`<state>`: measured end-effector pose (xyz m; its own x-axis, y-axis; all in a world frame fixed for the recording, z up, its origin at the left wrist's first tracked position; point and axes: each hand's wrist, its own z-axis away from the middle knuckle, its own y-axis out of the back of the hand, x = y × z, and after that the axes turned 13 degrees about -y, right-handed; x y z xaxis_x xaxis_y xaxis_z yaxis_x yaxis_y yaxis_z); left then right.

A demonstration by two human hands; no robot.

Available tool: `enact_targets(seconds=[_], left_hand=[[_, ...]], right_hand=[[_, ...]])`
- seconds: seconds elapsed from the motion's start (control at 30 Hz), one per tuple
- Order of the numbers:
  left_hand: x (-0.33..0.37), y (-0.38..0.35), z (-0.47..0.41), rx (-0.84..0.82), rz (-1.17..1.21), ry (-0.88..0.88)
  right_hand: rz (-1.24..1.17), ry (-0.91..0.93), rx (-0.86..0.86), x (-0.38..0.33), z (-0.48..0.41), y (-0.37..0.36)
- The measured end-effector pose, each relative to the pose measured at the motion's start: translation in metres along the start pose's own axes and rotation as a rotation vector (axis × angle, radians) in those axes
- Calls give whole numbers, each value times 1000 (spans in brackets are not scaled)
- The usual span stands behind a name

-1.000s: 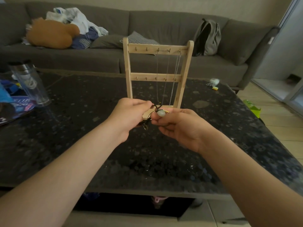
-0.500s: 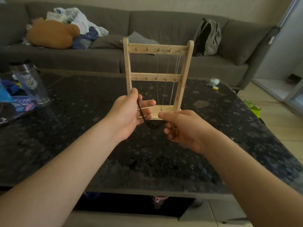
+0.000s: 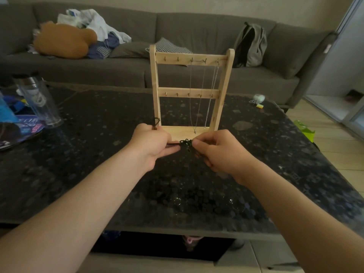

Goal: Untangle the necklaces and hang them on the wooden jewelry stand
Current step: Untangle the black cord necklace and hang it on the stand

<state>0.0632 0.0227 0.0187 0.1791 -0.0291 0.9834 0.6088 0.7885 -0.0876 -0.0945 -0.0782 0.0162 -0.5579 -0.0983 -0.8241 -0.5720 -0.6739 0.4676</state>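
1. a person's left hand (image 3: 155, 144) and right hand (image 3: 218, 152) meet low over a dark speckled surface (image 3: 88, 164), just in front of the base of a wooden jewelry stand (image 3: 154, 85).
2. a black cord necklace (image 3: 186, 143), bunched into a knot, sits between the two hands. the left hand is closed round one strand of it, and a loop of cord pokes out above the knuckles beside the stand's left post.
3. the right hand pinches the knot between thumb and forefinger, with its other fingers curled underneath.
4. the stand is upright near the middle of the surface, with small hooks along both of its crossbars.
5. thin silver chains (image 3: 201, 101) hang from hooks on the right half of the top bar and reach down to the base.
6. a clear bottle (image 3: 39, 99) stands at the left edge of the surface, next to blue printed items.
7. a small white object (image 3: 258, 97) lies at the far right corner.
8. behind the surface, a grey sofa (image 3: 197, 32) holds an orange plush toy (image 3: 63, 41), a heap of clothes (image 3: 94, 20), a checked cushion (image 3: 169, 48) and a grey backpack (image 3: 250, 46).
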Motion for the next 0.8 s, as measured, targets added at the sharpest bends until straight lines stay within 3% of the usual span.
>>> enact_targets(seconds=[0.13,0.37,0.5,0.63,0.8], left_hand=[[-1,-1,2,-15,-78,24],[-6,3,2,-109,-163,163],[-10,0,4,-192,-437,167],[-5,-4,8,-253,-578,-7],[5,-3,16,-402,-487,-176]], right_hand=[[-116,58,-11,1,-1,-3],[-45,210,113,2,-3,-2],[-43,247,108,1,-3,-5],[-74,214,78,-1,0,-4],[-211,85,15,-3,0,-2]])
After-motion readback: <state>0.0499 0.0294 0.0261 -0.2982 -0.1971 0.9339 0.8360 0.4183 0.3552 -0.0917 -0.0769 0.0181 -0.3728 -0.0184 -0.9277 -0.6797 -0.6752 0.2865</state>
